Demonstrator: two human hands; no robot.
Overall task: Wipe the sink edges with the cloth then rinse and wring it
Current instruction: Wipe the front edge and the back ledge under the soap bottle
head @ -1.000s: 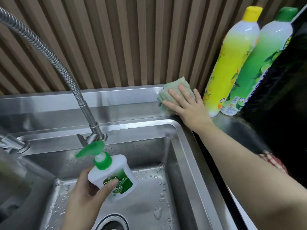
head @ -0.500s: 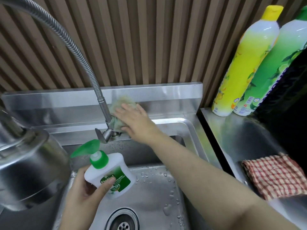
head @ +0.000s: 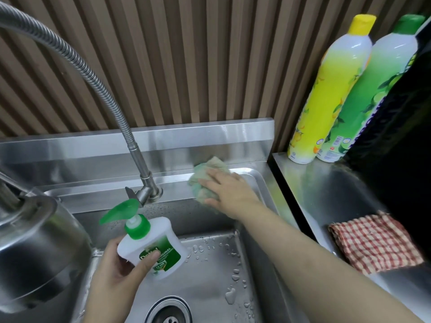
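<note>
A crumpled pale green cloth (head: 205, 176) lies on the back ledge of the steel sink (head: 261, 183), right of the tap base. My right hand (head: 229, 191) presses flat on the cloth, fingers spread over it. My left hand (head: 116, 276) holds a white soap dispenser bottle (head: 151, 248) with a green pump, lifted above the wet sink basin. The drain (head: 169, 313) shows at the bottom edge.
A flexible metal tap hose (head: 93, 73) arches from its base (head: 149, 192) on the back ledge. A steel pot (head: 35, 252) fills the left. Yellow (head: 331, 94) and green (head: 373, 94) detergent bottles stand on the right counter, with a red checked cloth (head: 375, 243) nearer me.
My right hand slid the cloth along the back ledge from the right corner to the tap base, then back to the right. The left hand kept holding the soap bottle.
</note>
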